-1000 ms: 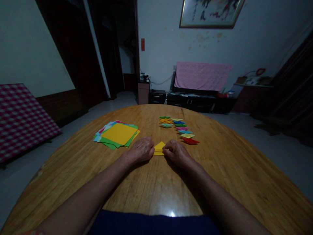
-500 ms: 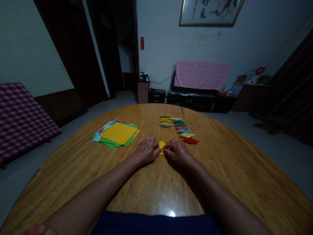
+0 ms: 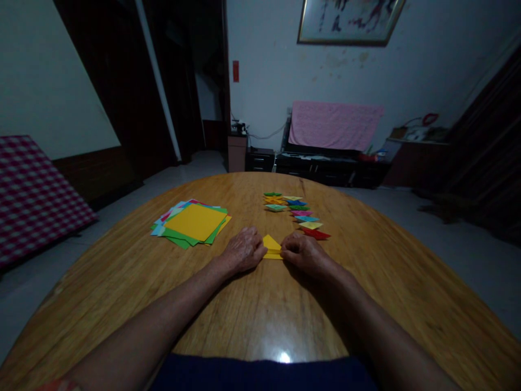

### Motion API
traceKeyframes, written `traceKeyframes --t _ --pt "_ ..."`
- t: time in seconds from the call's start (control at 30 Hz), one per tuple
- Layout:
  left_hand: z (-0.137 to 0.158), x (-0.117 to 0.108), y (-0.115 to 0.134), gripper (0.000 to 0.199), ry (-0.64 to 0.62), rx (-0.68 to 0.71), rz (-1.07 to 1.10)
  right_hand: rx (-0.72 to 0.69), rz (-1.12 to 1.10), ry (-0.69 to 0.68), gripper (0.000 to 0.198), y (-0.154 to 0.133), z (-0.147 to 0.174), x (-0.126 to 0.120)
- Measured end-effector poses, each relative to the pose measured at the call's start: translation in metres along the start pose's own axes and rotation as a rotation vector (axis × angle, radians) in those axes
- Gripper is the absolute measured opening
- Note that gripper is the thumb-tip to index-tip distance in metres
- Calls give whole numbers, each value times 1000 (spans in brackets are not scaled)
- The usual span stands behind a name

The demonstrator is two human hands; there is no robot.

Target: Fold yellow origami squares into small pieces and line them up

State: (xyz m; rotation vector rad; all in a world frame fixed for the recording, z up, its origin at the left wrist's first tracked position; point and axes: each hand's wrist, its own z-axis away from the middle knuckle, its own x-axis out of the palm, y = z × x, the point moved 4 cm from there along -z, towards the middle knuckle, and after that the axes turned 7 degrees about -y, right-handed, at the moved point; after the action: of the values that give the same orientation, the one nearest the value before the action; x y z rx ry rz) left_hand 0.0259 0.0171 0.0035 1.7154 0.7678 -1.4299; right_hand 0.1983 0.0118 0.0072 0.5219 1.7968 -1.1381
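Note:
A small folded piece of yellow paper [image 3: 272,247] lies on the wooden table between my hands, its peak pointing away from me and a crease band across its lower part. My left hand [image 3: 245,250] is closed on the paper's left end, thumb at the edge. At the right end, my right hand [image 3: 304,252] pinches the paper between thumb and fingers. The paper's two ends are hidden under my fingers. Just beyond my right hand, a red folded paper boat [image 3: 316,234] is the closest of several small folded boats.
Left of my hands lies a fanned stack of square coloured paper [image 3: 196,221], yellow on top. Several folded paper boats [image 3: 299,207] stand in two columns farther back. The round wooden table [image 3: 228,320] fills the foreground. A low black cabinet [image 3: 317,168] stands against the wall.
My right hand has slid right along the yellow paper, uncovering more of its middle and the band across it. My left hand stays at the left end.

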Motion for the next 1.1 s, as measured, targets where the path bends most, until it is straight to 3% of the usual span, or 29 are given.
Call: traceKeyframes --t 0.13,0.5,0.7,1.1 --pt "-2 -2 0 26 -35 -12 9 80 -34 -23 13 5 2 -3" --pt "-10 -5 1 29 -134 -68 -21 106 76 -21 23 -4 3 -4" --pt "-12 -8 -1 29 -150 -120 40 153 188 43 19 -7 2 -3" --pt "-14 -8 -3 29 -160 -137 87 178 173 82 14 -5 4 -1"
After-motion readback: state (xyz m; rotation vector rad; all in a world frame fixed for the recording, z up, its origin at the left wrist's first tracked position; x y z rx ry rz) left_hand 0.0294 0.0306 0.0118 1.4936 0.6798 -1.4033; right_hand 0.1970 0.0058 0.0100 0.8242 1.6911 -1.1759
